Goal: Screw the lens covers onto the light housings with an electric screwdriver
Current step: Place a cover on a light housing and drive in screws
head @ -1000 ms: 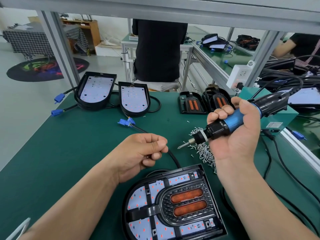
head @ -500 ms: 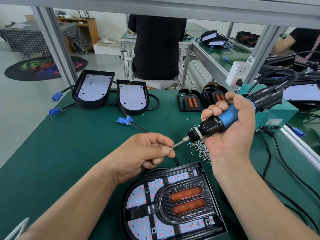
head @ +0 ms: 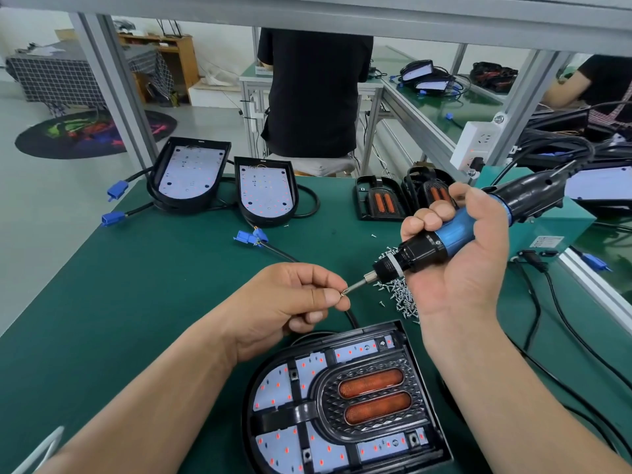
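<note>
My right hand (head: 458,265) grips a blue-and-black electric screwdriver (head: 448,239), its bit pointing left and down. My left hand (head: 290,302) pinches a small screw (head: 343,293) between thumb and forefinger, right at the bit's tip. Below both hands lies a black light housing (head: 342,405) with a black lens cover (head: 372,398) carrying two orange lenses set over its LED board. A pile of loose screws (head: 400,295) sits on the green mat just under the screwdriver.
Two open housings (head: 191,172) (head: 266,191) with white LED boards and blue-plugged cables stand at the back left. Spare lens covers (head: 379,201) lie at the back centre. A teal power box (head: 547,227) and black cables crowd the right. Other people sit at neighbouring benches.
The screwdriver came down and left until its bit met the screw in my left fingers. My left hand rose slightly toward it. The housing has not moved.
</note>
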Motion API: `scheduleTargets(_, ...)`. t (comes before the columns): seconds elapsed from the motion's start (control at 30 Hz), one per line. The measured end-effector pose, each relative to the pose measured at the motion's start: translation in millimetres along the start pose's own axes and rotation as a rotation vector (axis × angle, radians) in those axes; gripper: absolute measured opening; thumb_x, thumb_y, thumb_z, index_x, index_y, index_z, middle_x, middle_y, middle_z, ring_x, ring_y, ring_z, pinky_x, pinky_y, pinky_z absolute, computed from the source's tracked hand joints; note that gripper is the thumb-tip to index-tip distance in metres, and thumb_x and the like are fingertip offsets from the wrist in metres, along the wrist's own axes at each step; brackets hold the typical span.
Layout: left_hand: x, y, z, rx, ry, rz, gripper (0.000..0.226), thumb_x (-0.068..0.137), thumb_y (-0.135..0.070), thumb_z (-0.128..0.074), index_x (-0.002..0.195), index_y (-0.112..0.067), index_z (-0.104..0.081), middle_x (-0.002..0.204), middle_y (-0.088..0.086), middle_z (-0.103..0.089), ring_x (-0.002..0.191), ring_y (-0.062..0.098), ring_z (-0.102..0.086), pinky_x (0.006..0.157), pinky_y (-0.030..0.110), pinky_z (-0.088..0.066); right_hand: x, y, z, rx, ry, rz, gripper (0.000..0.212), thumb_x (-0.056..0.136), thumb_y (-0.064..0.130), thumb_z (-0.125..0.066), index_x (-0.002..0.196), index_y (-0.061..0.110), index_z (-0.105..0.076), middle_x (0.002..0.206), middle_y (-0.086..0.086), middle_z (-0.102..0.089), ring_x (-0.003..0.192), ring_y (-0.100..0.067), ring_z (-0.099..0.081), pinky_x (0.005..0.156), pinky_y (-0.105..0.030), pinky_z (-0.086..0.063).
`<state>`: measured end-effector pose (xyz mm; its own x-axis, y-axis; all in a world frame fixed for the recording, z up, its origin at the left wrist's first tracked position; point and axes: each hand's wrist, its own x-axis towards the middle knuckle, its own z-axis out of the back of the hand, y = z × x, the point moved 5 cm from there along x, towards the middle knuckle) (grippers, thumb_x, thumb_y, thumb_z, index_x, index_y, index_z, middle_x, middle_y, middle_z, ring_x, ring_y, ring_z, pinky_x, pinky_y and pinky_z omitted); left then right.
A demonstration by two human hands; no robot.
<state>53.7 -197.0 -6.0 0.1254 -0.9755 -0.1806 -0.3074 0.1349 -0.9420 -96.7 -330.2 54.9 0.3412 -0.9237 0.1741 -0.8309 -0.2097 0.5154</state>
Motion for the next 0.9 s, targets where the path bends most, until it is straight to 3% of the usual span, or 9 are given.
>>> scheduleTargets(0.4, 0.2, 1.3, -1.6, -0.003, 0.048, -0.012, 0.014, 0.087, -0.005, -0.073, 0.100, -0.007, -0.070, 0.091, 0.017, -0.074, 0.056, 0.009, -0.047, 0.044, 0.014, -0.034, -1.4, -0.2, -1.0, -0.001, 0.008, -0.014, 0.007, 0.100, 0.021, -0.060, 0.104, 0.014, -0.059, 0.077, 0.001, -0.050, 0.063, -0.013, -0.049, 0.064, -0.029, -0.050)
scheduleTargets(0.7, -1.0, -1.2, 0.5, 0.176, 0.027, -0.065, 0.016, 0.086, -0.014, -0.074, 0.089, -0.028, -0.080, 0.089, 0.012, -0.077, 0.056, 0.008, -0.049, 0.047, 0.014, -0.036, -1.5, -4.9, 2.9, -0.058, -0.054, -0.053, 0.008, 0.101, 0.021, -0.064, 0.102, 0.016, -0.058, 0.076, 0.002, -0.053, 0.063, -0.013, -0.050, 0.064, -0.029, -0.051)
scheduleTargets(0.9, -3.1, -2.4, 1.4, 0.227, 0.023, -0.070, 0.016, 0.086, -0.016, -0.072, 0.088, -0.030, -0.079, 0.089, 0.010, -0.078, 0.056, 0.007, -0.050, 0.049, 0.013, -0.038, -1.6, -7.0, 3.3, -0.066, -0.040, -0.049, 0.011, 0.102, 0.023, -0.065, 0.104, 0.016, -0.057, 0.077, 0.001, -0.054, 0.064, -0.013, -0.052, 0.066, -0.030, -0.053)
